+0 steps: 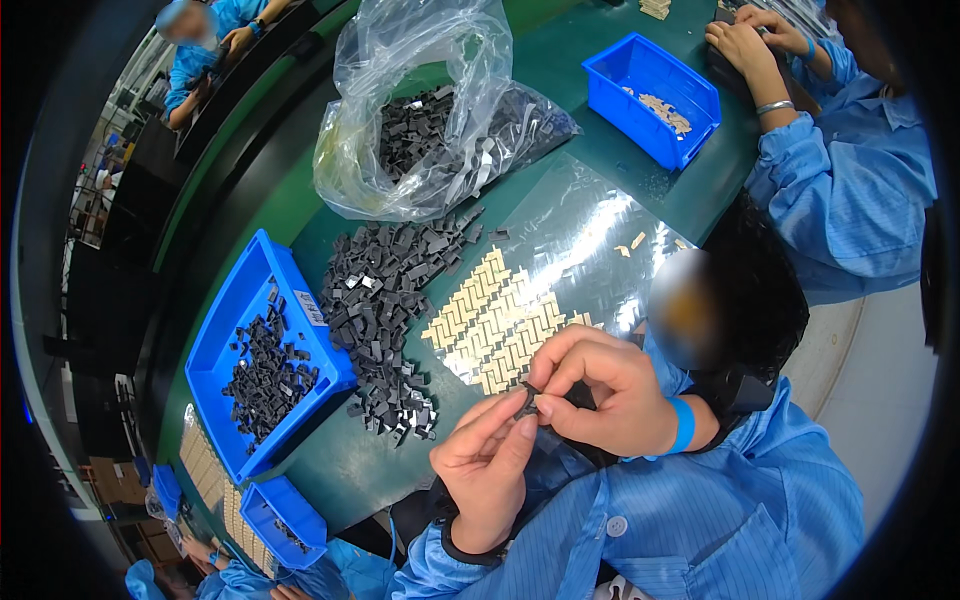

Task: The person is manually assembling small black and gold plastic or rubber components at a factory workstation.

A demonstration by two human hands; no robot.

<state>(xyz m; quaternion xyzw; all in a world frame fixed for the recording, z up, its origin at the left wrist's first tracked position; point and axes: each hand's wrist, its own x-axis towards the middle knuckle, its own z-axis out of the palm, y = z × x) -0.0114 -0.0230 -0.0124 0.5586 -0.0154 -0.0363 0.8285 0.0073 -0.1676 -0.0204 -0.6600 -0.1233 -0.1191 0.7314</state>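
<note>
Close to my body, both hands meet over a small black plastic piece point(530, 399). My left hand point(487, 470) pinches it between thumb and fingers. From the other side, my right hand point(610, 395), with a blue band at its wrist, grips the same piece with thumb and fingertips. The fingers hide much of its shape. Just beyond my hands, small cream-coloured pieces point(490, 310) lie in slanted rows on a clear plastic sheet point(570, 215). To their left spreads a loose heap of small black pieces point(375, 290).
A blue bin point(215, 345) with black pieces stands at left, a smaller blue bin point(262, 532) nearer. An open clear bag point(430, 195) of black pieces lies at the back. Another blue bin point(610, 95) holds cream pieces. A co-worker's hands point(745, 45) work at far right.
</note>
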